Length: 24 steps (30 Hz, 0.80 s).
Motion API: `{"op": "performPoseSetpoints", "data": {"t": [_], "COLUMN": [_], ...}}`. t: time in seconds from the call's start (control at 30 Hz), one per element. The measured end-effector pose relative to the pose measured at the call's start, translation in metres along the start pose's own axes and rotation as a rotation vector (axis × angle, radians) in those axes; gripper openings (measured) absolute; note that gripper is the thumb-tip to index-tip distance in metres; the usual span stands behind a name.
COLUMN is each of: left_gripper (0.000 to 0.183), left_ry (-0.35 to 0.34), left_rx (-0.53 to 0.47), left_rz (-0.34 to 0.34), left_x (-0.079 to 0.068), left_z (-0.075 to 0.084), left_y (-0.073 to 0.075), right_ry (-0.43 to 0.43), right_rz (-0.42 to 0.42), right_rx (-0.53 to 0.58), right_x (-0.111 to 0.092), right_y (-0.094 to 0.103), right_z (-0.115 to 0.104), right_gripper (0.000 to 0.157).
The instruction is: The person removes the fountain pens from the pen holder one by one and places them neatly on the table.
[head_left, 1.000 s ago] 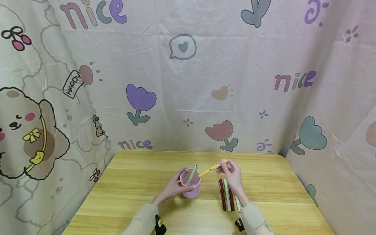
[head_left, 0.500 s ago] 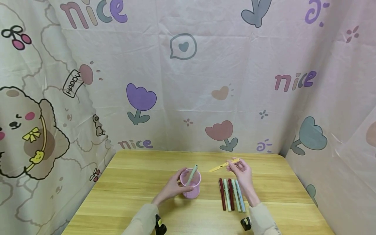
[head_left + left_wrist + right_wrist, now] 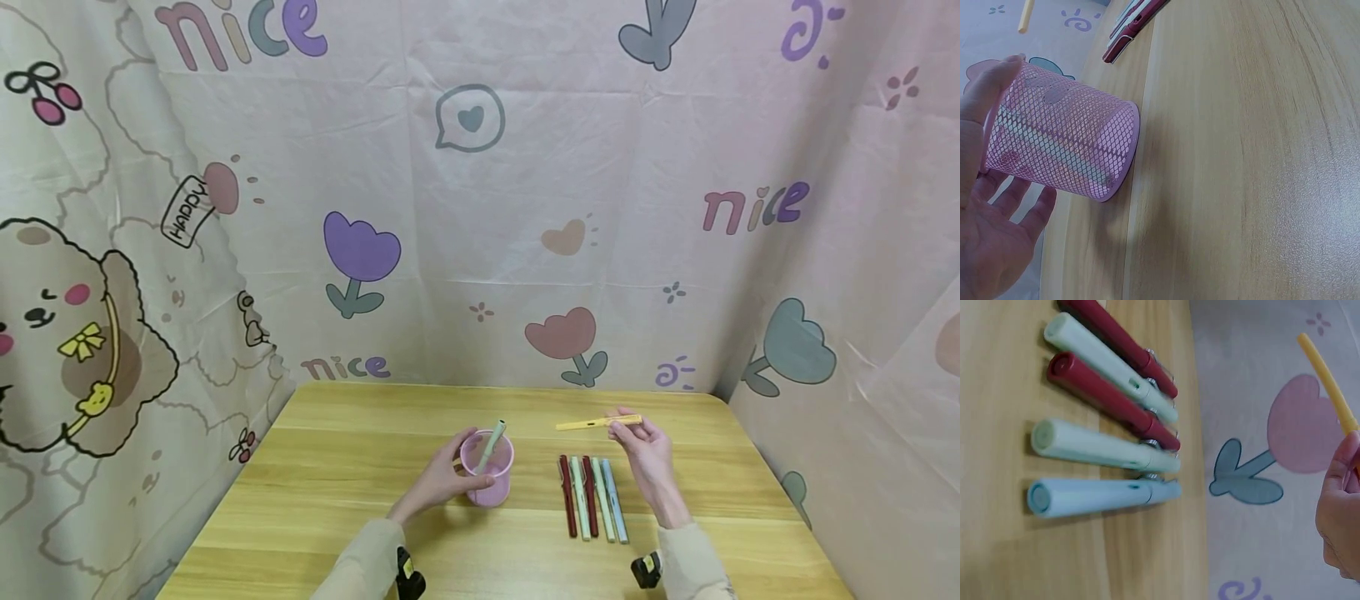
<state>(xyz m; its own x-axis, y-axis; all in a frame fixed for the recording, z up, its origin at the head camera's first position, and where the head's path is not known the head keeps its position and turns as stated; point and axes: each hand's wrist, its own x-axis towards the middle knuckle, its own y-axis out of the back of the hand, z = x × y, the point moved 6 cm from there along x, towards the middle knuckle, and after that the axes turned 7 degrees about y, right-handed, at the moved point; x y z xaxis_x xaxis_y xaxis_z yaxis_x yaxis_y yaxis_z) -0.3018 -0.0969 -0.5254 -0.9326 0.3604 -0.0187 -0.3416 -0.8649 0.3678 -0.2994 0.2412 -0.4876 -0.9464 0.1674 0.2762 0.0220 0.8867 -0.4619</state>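
Note:
A pink mesh pen holder [image 3: 489, 493] stands upright on the table, held by my left hand [image 3: 441, 482] with the thumb at the near side and fingers round the back. One pale green pen [image 3: 492, 446] leans inside it; its lower part shows through the mesh in the left wrist view. To the right, my right hand [image 3: 648, 457] pinches a yellow pen [image 3: 587, 424] near one end, raised and almost level, pointing left. In the right wrist view, thumb and fingers meet on the yellow pen [image 3: 1325, 374].
Between the hands several pens lie side by side: a dark red pen [image 3: 567, 497], a pale green pen [image 3: 580, 500], another dark red and green one, and a light blue pen [image 3: 615, 502]. The wooden table [image 3: 360, 417] ends at a printed cloth [image 3: 465, 200] behind.
My right hand has drawn the yellow pen rightward, away from the holder's rim, and turned it flatter. The light blue pen has come out from behind that hand. My left hand stays put.

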Motion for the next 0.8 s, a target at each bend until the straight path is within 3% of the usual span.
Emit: {"op": "performPoseSetpoints", "data": {"t": [0.47, 0.8], "left_gripper": [0.098, 0.099], "left_ry": [0.001, -0.003], "left_rx": [0.022, 0.013], "left_rz": [0.011, 0.003], "left_x": [0.001, 0.001], "left_z": [-0.001, -0.001], "left_y": [0.0, 0.0], "right_ry": [-0.082, -0.17], "right_rz": [0.075, 0.104], "right_rx": [-0.014, -0.25], "right_x": [-0.005, -0.008], "right_y": [0.035, 0.051], "right_z": [0.002, 0.011], "right_gripper": [0.021, 0.02]}}
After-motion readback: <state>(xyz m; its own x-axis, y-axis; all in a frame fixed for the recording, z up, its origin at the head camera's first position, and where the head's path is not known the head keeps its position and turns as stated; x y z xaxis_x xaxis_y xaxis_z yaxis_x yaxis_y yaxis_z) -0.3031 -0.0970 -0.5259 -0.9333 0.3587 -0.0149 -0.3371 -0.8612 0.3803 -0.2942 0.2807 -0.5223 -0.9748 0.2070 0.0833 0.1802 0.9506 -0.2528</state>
